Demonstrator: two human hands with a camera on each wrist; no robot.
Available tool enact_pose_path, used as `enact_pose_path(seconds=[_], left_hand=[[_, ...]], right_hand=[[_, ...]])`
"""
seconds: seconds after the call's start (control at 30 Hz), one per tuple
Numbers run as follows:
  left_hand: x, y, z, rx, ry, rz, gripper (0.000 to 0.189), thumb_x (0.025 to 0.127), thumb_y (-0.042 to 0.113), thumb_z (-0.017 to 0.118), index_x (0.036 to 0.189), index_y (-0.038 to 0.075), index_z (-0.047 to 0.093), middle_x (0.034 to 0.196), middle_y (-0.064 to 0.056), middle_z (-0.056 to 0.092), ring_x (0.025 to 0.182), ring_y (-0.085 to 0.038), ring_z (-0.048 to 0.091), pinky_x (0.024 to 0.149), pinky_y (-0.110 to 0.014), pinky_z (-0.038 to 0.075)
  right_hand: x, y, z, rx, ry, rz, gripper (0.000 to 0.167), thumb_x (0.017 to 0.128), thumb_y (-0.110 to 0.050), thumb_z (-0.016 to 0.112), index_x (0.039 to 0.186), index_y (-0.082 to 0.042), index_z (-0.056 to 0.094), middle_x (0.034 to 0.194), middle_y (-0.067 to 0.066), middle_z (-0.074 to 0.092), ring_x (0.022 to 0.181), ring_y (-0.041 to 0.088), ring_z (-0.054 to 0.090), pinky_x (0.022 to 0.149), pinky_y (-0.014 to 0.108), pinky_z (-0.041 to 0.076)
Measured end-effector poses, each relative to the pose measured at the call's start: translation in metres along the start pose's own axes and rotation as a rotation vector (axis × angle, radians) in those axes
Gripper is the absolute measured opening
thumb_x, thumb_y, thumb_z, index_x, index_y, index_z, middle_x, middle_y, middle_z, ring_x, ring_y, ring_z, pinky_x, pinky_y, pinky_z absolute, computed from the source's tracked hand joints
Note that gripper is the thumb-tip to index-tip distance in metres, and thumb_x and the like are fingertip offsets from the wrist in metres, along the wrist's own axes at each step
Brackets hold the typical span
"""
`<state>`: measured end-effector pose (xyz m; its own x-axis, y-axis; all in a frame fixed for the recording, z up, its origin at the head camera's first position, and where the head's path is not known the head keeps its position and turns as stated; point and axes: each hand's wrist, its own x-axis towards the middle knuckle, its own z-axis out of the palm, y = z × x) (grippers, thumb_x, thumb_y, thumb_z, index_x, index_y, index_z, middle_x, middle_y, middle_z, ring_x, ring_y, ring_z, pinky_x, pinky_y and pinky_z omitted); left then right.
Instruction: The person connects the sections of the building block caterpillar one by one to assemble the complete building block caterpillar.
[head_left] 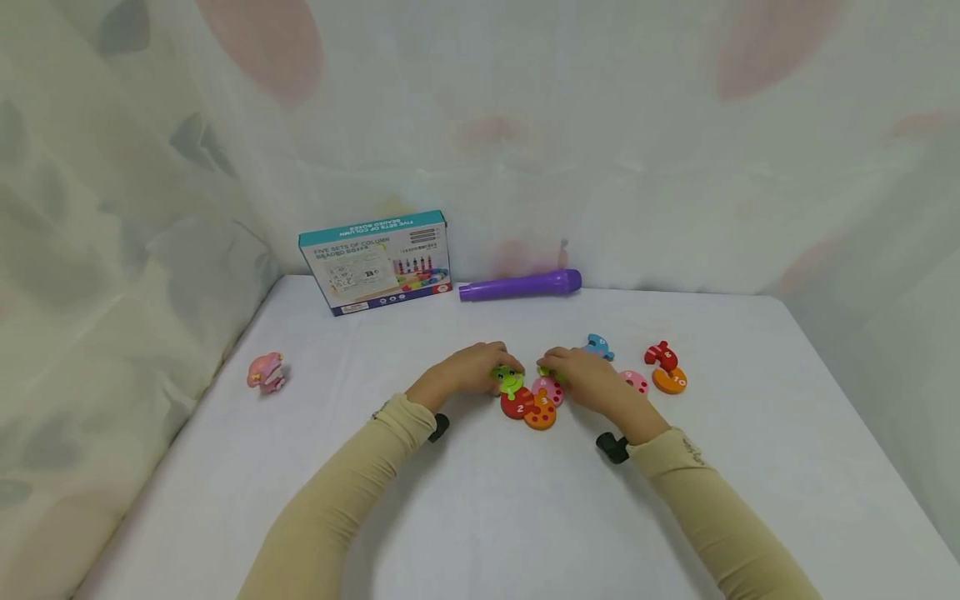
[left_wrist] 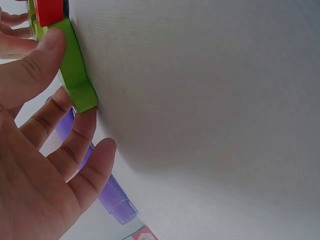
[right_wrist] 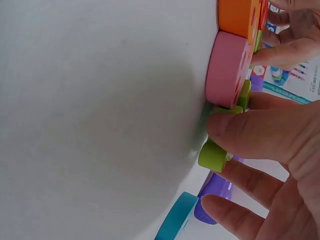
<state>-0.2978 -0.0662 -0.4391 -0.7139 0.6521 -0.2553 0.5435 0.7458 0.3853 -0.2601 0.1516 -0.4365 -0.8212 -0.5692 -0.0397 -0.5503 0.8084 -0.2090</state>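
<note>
My left hand (head_left: 476, 367) pinches the green puzzle piece with a smiling face (head_left: 510, 380), thumb on the near edge and fingers on the far side. Joined to it is a red piece marked 2 (head_left: 514, 406), then an orange piece marked 3 (head_left: 542, 416) and a pink dotted piece (head_left: 553, 392), forming a curved chain flat on the table. My right hand (head_left: 591, 382) pinches a smaller green piece (right_wrist: 215, 155) against the pink piece's far side; the fingers hide much of it in the head view. Whether that piece is fully joined, I cannot tell.
Right of my right hand lie a blue piece (head_left: 598, 346), a pink piece (head_left: 635, 381), a red piece (head_left: 662, 357) and an orange piece marked 10 (head_left: 670, 382). A purple microphone (head_left: 521, 287) and a bead-set box (head_left: 378, 265) stand behind; a pink figurine (head_left: 266, 372) is far left.
</note>
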Motion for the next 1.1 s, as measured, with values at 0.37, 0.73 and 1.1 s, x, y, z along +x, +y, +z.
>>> enact_pose_path(seconds=[0.37,0.73,1.1], left_hand=[[0.0,0.002,-0.001,-0.018,-0.012,-0.013,0.045,0.081,0.011,0.069,0.123,0.026,0.06,0.116,0.0,0.054,0.111,-0.019,0.049,0.098,-0.035,0.038],[0.0,0.004,-0.002,-0.018,-0.02,-0.031,0.046,0.081,0.011,0.069,0.123,0.026,0.06,0.117,0.001,0.053,0.112,-0.019,0.048,0.098,-0.035,0.038],[0.002,-0.001,0.002,-0.006,-0.009,-0.028,0.046,0.08,0.011,0.07,0.123,0.028,0.06,0.115,0.002,0.053,0.11,-0.018,0.048,0.096,-0.035,0.039]], right_hand=[[-0.012,0.01,-0.001,0.028,0.0,0.084,0.046,0.087,-0.01,0.062,0.132,-0.014,0.052,0.141,0.009,0.042,0.123,0.033,0.044,0.095,0.05,0.04],[-0.063,0.051,-0.008,0.041,0.068,0.212,0.059,0.081,-0.015,0.07,0.135,-0.011,0.047,0.138,0.017,0.041,0.122,0.039,0.041,0.09,0.053,0.043],[-0.078,0.059,-0.006,0.043,0.007,0.298,0.055,0.078,-0.019,0.072,0.127,-0.005,0.053,0.121,0.018,0.053,0.107,0.034,0.051,0.08,0.051,0.05]])
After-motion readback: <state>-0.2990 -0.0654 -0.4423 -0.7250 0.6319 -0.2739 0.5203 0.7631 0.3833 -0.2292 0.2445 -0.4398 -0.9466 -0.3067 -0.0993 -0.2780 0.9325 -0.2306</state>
